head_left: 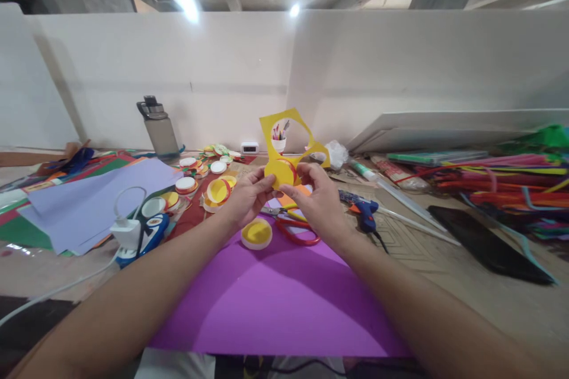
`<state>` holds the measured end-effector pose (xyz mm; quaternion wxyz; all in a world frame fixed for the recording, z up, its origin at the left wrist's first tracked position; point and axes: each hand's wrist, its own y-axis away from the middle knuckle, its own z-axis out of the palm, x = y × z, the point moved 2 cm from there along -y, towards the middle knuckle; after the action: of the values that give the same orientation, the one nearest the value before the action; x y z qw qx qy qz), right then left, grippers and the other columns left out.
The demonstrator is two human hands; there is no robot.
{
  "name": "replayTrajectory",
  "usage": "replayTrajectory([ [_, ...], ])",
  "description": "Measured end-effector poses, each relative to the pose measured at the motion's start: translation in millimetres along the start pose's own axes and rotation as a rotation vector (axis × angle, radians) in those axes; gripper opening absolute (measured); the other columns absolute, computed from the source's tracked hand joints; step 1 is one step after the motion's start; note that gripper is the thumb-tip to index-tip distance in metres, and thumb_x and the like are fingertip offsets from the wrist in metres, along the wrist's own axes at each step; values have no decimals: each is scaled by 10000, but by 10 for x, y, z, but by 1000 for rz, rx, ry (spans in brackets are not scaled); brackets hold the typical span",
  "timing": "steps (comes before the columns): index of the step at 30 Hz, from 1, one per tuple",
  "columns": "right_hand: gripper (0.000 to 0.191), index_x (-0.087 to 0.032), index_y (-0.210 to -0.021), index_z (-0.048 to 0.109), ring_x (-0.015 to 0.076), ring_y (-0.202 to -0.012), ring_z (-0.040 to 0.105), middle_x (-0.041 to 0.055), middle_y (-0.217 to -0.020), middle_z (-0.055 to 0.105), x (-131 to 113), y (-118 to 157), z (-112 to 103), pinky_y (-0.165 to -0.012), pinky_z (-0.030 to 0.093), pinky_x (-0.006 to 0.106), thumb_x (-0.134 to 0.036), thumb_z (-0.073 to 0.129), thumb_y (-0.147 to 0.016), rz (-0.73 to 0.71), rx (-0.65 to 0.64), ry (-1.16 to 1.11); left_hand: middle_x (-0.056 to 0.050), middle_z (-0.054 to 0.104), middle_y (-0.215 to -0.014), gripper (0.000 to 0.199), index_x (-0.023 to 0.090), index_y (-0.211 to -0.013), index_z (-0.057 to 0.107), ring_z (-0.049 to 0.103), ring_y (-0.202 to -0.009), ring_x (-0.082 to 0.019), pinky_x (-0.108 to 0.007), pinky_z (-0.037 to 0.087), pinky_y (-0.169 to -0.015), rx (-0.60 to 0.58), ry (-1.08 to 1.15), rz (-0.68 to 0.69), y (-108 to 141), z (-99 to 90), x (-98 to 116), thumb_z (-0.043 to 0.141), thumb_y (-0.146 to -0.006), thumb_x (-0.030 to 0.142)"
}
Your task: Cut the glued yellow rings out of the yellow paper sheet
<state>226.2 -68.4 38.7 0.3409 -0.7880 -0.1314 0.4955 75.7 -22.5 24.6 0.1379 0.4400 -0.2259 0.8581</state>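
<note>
Both hands are raised over a purple sheet point(284, 302), holding a piece of yellow paper point(267, 130) with large round holes cut out of it. My left hand point(251, 196) pinches the lower left of the paper, beside a round yellow part point(284, 175). A red curved edge shows at that part's right side; what it belongs to is partly hidden. My right hand point(317, 198) closes thumb and fingers on the right side of the same paper. Below them lie red-handled scissors point(302, 240) and a white-rimmed round lid point(256, 246) with a yellow inside.
Several round lids point(185, 183) and a lilac sheet point(102, 195) lie left, near a power strip point(153, 237) with a charger. A bottle point(160, 133) stands behind. At right are a blue glue gun point(367, 212), a black tray-like object point(489, 243) and colourful pipe cleaners point(502, 183).
</note>
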Motion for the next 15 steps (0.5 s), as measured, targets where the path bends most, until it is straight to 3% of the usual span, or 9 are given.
replayTrajectory([
  [6, 422, -174, -1032, 621, 230, -944, 596, 97, -1050, 674, 23, -15, 24, -895, 469, 419, -438, 749, -728, 98, -4, -108, -64, 738, -1004, 285, 157, -978, 729, 664, -794, -123, -248, 545, -735, 48, -58, 14, 4, 11, -2, 810, -734, 281],
  [11, 377, -195, -1000, 627, 188, -904, 623, 64, -1030, 690, 191, -49, 116, -876, 481, 381, -379, 750, -695, 373, -59, -450, -80, 752, -1020, 373, 163, -1014, 732, 672, -832, -162, -249, 527, -681, 155, -353, 169, 26, 48, 49, 841, -673, 269],
  [15, 402, -238, -953, 629, 138, -844, 616, 13, -1022, 685, 243, -51, 154, -779, 485, 298, -335, 822, -614, 581, -142, -769, -90, 751, -1056, 362, 170, -1007, 737, 687, -938, -199, -295, 530, -813, 128, -441, 238, 53, 88, 68, 840, -675, 271],
])
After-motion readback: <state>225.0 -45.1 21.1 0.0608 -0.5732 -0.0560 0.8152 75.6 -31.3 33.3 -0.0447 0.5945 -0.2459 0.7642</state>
